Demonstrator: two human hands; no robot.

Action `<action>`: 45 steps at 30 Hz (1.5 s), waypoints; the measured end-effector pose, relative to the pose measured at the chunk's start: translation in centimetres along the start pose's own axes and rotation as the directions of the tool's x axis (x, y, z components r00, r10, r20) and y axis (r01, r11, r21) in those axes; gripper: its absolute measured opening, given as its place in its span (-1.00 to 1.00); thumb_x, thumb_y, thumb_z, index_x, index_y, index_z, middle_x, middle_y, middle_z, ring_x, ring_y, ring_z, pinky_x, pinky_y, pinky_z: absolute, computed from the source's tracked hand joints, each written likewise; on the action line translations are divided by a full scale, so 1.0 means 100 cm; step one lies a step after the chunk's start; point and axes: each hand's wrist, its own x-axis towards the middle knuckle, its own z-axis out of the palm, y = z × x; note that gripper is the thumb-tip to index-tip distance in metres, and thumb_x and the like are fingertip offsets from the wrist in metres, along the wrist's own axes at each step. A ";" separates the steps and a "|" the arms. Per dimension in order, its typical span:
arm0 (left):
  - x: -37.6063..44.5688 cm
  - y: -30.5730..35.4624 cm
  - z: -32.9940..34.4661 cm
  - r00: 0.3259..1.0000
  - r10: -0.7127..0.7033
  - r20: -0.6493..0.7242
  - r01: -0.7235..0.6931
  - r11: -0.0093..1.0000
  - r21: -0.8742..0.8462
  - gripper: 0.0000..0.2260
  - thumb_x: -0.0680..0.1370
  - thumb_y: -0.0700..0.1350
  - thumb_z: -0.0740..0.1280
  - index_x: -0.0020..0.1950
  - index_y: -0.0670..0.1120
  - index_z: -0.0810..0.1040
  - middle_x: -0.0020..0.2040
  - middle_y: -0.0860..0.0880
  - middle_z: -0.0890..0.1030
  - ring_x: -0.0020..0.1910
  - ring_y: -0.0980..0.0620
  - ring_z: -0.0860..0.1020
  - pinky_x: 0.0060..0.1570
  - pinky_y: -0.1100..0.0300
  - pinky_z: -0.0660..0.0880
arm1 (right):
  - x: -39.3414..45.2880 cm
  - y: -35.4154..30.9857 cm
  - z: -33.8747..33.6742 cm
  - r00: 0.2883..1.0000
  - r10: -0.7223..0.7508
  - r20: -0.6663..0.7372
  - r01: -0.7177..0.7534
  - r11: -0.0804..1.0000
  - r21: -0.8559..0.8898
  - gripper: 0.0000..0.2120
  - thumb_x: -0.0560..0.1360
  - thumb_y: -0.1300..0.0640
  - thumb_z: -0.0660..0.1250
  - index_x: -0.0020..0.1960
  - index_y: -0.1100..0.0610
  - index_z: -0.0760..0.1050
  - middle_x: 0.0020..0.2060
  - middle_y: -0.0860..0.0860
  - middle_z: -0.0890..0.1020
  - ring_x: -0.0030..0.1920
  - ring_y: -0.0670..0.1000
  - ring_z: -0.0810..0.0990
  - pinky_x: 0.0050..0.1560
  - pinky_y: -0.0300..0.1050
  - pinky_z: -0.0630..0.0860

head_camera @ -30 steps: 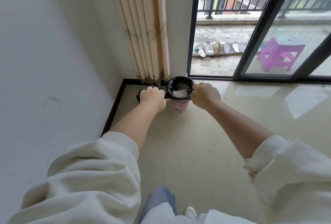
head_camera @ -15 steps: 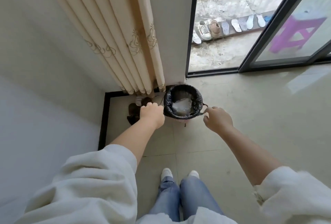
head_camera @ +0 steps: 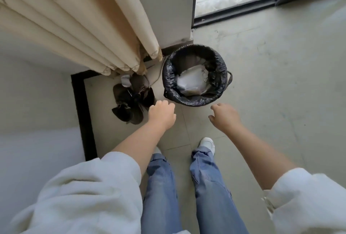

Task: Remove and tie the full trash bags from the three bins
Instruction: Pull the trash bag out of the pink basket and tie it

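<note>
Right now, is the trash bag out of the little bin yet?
Not yet. The black plastic trash bag is folded over the bin's rim with white paper inside. The left hand and right hand hover beside it, holding nothing. Lifting and tying remain; no other bins show.

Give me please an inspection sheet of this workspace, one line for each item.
Surface: pale tiled floor with a black border strip.
Job's things: black trash bag lines the bin, its edge folded over the rim; crumpled white waste inside; bag not yet lifted.
Clutter: dark shoes lie left of the bin.
Hands: left hand and right hand both near the bin, touching nothing.
Cables: a thin cord lies by the shoes.
Surroundings: beige curtain, sliding door frame.
</note>
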 end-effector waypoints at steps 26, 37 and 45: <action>0.235 -0.003 0.133 0.725 0.372 -0.580 -0.585 0.778 -0.231 -0.78 0.52 -0.08 0.32 -0.02 -0.19 0.67 -0.27 0.06 0.45 -0.13 -0.05 0.50 -0.12 0.23 0.38 | 0.200 0.043 0.120 0.748 -0.351 -0.563 0.504 0.852 0.140 -0.77 0.47 0.21 0.30 -0.16 0.39 0.60 -0.26 0.27 0.66 -0.20 0.21 0.61 -0.26 -0.21 0.27; 0.220 -0.009 0.140 0.697 0.525 -0.489 -0.549 0.829 0.108 -0.57 0.48 0.22 0.23 0.06 -0.09 0.61 -0.12 0.00 0.54 0.04 -0.05 0.53 -0.05 0.15 0.39 | 0.212 0.020 0.116 0.862 -0.162 -0.480 0.201 0.979 0.031 -0.74 0.54 0.13 0.19 -0.03 0.32 0.54 -0.05 0.27 0.63 0.01 0.23 0.56 -0.04 -0.01 0.46; 0.216 -0.008 0.137 0.764 0.449 -0.464 -0.527 0.849 -0.045 -0.69 0.52 0.14 0.24 -0.19 -0.07 0.59 -0.36 0.10 0.38 -0.18 0.06 0.40 -0.07 0.21 0.17 | 0.169 0.061 0.128 0.768 -0.239 -0.595 0.216 0.970 -0.111 -0.67 0.27 -0.04 0.43 -0.11 0.20 0.65 -0.11 0.15 0.64 -0.02 0.25 0.58 0.05 0.13 0.45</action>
